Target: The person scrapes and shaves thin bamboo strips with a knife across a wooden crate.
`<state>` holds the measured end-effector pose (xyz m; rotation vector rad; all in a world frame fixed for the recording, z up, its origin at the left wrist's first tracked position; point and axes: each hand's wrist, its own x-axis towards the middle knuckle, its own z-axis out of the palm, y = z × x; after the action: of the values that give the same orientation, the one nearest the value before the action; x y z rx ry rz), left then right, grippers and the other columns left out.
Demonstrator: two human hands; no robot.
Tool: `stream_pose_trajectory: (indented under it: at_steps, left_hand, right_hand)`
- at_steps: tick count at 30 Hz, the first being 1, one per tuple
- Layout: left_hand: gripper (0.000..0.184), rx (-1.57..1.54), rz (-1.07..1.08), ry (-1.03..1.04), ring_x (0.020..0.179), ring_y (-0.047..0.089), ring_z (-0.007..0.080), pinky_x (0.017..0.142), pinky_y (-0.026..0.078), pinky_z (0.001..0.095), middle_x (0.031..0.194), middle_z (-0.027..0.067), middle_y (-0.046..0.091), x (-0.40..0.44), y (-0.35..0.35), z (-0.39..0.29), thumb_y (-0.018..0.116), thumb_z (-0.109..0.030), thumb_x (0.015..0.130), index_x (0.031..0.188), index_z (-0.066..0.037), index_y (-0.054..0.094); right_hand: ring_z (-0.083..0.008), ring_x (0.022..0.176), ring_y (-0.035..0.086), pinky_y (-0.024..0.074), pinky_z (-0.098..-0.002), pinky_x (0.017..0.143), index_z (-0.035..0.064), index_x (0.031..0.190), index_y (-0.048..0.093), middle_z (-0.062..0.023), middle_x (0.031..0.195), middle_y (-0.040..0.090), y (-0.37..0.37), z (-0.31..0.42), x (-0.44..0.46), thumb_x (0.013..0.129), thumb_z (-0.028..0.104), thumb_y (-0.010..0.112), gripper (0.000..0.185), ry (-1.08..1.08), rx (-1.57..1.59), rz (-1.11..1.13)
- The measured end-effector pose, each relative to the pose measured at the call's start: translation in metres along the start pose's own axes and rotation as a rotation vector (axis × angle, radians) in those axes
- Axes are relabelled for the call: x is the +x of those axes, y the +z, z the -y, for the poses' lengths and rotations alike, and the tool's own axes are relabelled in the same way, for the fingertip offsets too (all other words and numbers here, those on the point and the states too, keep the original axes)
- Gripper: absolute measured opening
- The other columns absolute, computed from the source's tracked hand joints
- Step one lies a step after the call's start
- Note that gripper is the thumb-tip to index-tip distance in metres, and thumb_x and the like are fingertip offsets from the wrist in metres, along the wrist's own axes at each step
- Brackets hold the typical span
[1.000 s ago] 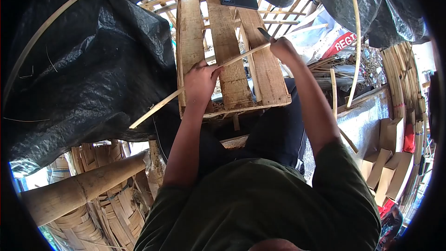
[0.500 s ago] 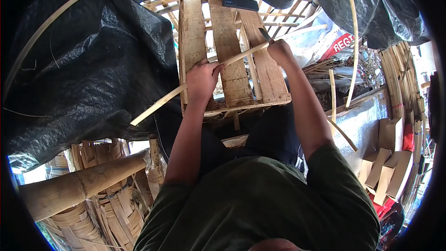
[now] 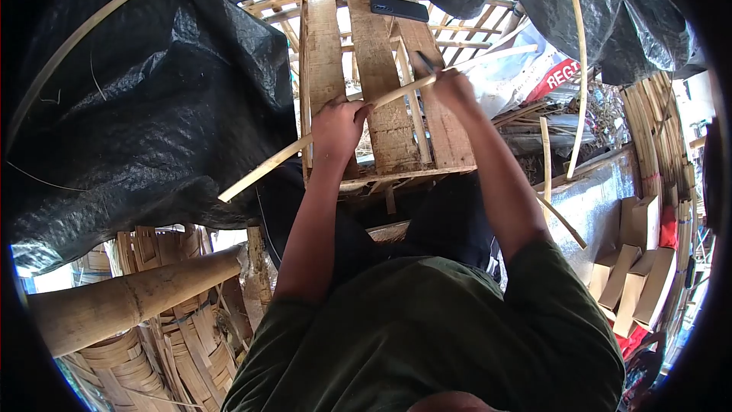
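A long pale bamboo strip (image 3: 267,170) runs slantwise over a slatted wooden bench (image 3: 389,131), its near end low at the left. My left hand (image 3: 338,127) is closed round the strip above the left slats. Farther along it, my right hand (image 3: 455,93) grips a knife (image 3: 425,62), its dark blade blurred and pointing up and left against the strip. Most of the knife's handle is hidden in my fist. Beyond the right hand, the strip's far end reaches over a white and red printed sack (image 3: 526,69).
A phone (image 3: 399,8) lies at the bench's far end. Black plastic sheeting (image 3: 152,107) hangs at left and above. A thick bamboo pole (image 3: 137,301) and woven baskets are at lower left. Cardboard boxes (image 3: 637,282) stand at right, near an upright bamboo strip (image 3: 547,156).
My right hand with the knife has moved a little left and down along the strip. My left hand still holds the strip. The whole view has shifted slightly.
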<state>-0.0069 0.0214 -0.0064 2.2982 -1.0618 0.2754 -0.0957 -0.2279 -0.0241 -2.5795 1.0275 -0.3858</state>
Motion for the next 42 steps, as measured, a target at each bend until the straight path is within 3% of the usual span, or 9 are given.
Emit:
stream_pose_trajectory:
  at_steps: [4,8,10,12,17,24,26,31,42]
  left_hand:
    - [0.020,-0.002,0.022,-0.020,0.076,0.066,0.0308,0.065,0.050,0.0425,0.077,0.0096,0.063,0.000,0.000,-0.001,0.069,-0.037,0.086,0.088,-0.019,0.078]
    - [0.021,-0.012,0.086,-0.065,0.077,0.066,0.0305,0.066,0.050,0.0424,0.076,0.0096,0.063,0.001,-0.006,-0.004,0.069,-0.037,0.086,0.088,-0.019,0.078]
    - [0.021,-0.014,0.065,-0.050,0.077,0.066,0.0306,0.066,0.050,0.0424,0.076,0.0096,0.063,0.001,-0.004,-0.002,0.069,-0.038,0.087,0.089,-0.019,0.078]
    - [0.021,-0.022,0.049,-0.031,0.077,0.066,0.0306,0.066,0.050,0.0424,0.076,0.0096,0.063,0.000,-0.002,-0.003,0.068,-0.038,0.087,0.089,-0.019,0.078]
    - [0.023,0.006,0.069,-0.050,0.076,0.066,0.0309,0.065,0.050,0.0424,0.076,0.0092,0.063,0.001,-0.001,-0.003,0.069,-0.039,0.086,0.091,-0.019,0.078]
    - [0.022,0.016,0.056,-0.043,0.074,0.066,0.0309,0.064,0.049,0.0425,0.076,0.0091,0.063,0.001,-0.001,-0.005,0.070,-0.039,0.086,0.090,-0.018,0.078]
    - [0.022,0.029,0.047,-0.043,0.074,0.066,0.0312,0.064,0.049,0.0430,0.077,0.0091,0.063,0.002,0.001,-0.004,0.070,-0.038,0.086,0.089,-0.018,0.078]
    - [0.021,0.011,0.031,-0.036,0.074,0.066,0.0323,0.064,0.050,0.0433,0.078,0.0092,0.064,0.003,-0.001,-0.005,0.071,-0.037,0.085,0.089,-0.017,0.078]
    - [0.020,0.037,0.035,-0.034,0.076,0.067,0.0320,0.066,0.051,0.0431,0.081,0.0085,0.066,-0.001,-0.003,-0.010,0.072,-0.036,0.084,0.088,-0.017,0.078]
  right_hand:
    - [-0.0448,0.087,0.068,0.0542,-0.0493,0.077,-0.0057,0.093,0.069,-0.0299,0.092,0.069,-0.030,0.003,0.007,0.101,0.041,0.042,0.054,0.418,0.238,0.209]
    - [-0.0387,0.073,0.071,0.0569,-0.0451,0.062,-0.0072,0.100,0.064,-0.0274,0.085,0.069,0.021,-0.012,0.000,0.100,0.045,0.043,0.056,0.198,0.071,-0.193]
    - [-0.0454,0.104,0.064,0.0508,-0.0482,0.091,-0.0021,0.102,0.069,-0.0318,0.102,0.067,0.001,0.002,-0.003,0.097,0.035,0.047,0.044,0.421,0.245,0.023]
    - [-0.0429,0.090,0.069,0.0553,-0.0475,0.080,-0.0047,0.097,0.069,-0.0297,0.095,0.069,0.006,-0.008,0.000,0.098,0.037,0.046,0.048,0.368,0.241,-0.041]
    - [-0.0319,0.051,0.066,0.0533,-0.0418,0.050,-0.0082,0.093,0.065,-0.0220,0.072,0.068,-0.032,0.011,-0.006,0.102,0.041,0.042,0.055,0.409,0.284,0.245]
    - [-0.0312,0.050,0.065,0.0530,-0.0423,0.050,-0.0074,0.095,0.067,-0.0219,0.067,0.066,-0.042,0.016,-0.014,0.102,0.041,0.042,0.055,0.404,0.299,0.257]
    - [-0.0310,0.052,0.066,0.0537,-0.0427,0.051,-0.0081,0.092,0.067,-0.0235,0.070,0.067,-0.041,0.028,-0.025,0.101,0.041,0.045,0.055,0.244,0.368,0.317]
    - [-0.0428,0.064,0.068,0.0561,-0.0482,0.054,-0.0113,0.103,0.061,-0.0297,0.079,0.067,-0.011,0.023,-0.020,0.101,0.036,0.042,0.051,0.177,0.227,0.194]
    - [-0.0360,0.062,0.069,0.0525,-0.0456,0.046,-0.0127,0.103,0.059,-0.0252,0.075,0.067,-0.032,0.028,-0.030,0.100,0.032,0.044,0.047,0.225,0.351,0.274]
